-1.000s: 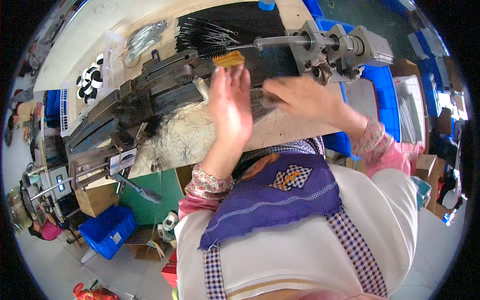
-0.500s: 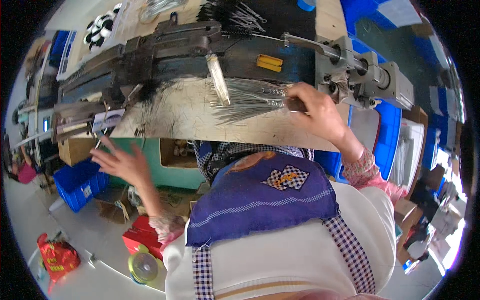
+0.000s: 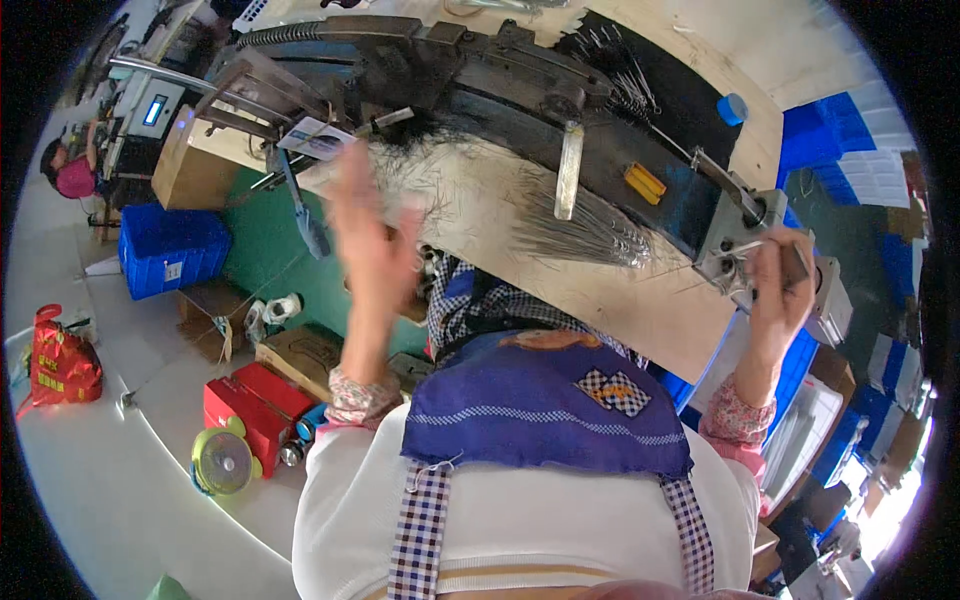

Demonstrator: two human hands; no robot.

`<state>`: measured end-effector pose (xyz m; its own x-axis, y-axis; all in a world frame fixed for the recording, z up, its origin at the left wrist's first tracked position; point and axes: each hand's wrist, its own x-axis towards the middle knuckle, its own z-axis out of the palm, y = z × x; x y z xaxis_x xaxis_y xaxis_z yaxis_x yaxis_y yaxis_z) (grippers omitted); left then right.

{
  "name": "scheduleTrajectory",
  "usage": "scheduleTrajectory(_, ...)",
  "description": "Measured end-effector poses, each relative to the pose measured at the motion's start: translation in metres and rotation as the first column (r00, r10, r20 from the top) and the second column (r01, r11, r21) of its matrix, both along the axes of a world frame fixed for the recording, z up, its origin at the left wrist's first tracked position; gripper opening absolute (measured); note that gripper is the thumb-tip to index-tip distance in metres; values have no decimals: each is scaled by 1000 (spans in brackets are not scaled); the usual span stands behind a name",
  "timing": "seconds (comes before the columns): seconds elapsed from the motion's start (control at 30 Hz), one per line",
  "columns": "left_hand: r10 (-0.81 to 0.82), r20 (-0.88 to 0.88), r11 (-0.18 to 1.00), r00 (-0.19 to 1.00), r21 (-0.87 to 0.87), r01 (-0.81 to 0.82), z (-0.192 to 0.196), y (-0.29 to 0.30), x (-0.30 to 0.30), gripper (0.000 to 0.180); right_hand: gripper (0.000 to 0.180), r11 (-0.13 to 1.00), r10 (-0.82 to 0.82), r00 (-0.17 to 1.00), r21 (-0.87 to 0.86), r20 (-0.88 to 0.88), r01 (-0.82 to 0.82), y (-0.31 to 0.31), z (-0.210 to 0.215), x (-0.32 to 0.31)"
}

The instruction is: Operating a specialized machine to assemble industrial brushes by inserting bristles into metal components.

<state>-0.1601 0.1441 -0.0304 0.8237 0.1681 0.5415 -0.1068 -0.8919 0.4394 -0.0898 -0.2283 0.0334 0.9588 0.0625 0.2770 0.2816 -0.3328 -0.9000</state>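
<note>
My right hand (image 3: 778, 290) is at the grey metal machine head (image 3: 735, 245) on the bench's right end. Its fingers are closed on a small dark block (image 3: 794, 262); a thin wire seems to reach left from there. My left hand (image 3: 375, 240), blurred by motion, is over the bench's front edge at the left. Its thumb and fingers look apart, with nothing visible in them. Between my hands, a fan of thin metal wires (image 3: 590, 235) lies on the wooden bench top (image 3: 640, 300). A pale metal bar (image 3: 569, 172) crosses above the wires' far side.
A long dark machine bed (image 3: 480, 95) runs across the bench. Beyond it lie more wires (image 3: 625, 65) on a black mat and a blue cap (image 3: 732, 109). A yellow piece (image 3: 645, 184) sits nearer. Blue-handled pliers (image 3: 308, 220) hang at the left, near a blue crate (image 3: 172, 252).
My right hand has moved right, away from the wires to the machine head. My left hand has risen and shifted right towards the bench. The whole view has turned.
</note>
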Motion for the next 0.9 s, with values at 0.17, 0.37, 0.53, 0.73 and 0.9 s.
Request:
scheduleTrajectory(0.17, -682, -53, 641, 730, -524, 561, 48, -101, 22, 35, 8, 937, 347, 937, 11, 47, -348, 77, 27, 11)
scheduleTrajectory(0.37, -605, -76, 584, 793, -719, 376, 6, -70, 32, 23, 11, 928, 218, 959, -344, 182, -146, 53, 19, 49)
scheduleTrajectory(0.53, -678, -119, 282, 725, -954, 107, -10, -122, 39, 21, 18, 750, 415, 849, -651, 327, -116, 62, -6, 79)
scheduleTrajectory(0.73, -634, 396, -558, 664, -829, -39, 79, -106, 58, 17, 24, 565, 486, 798, -825, 357, 26, 68, -7, 86)
scheduleTrajectory(0.9, -329, 461, -821, 824, -570, -9, 50, -18, 58, 25, 13, 659, 486, 794, -750, 364, -60, 66, -10, 73)
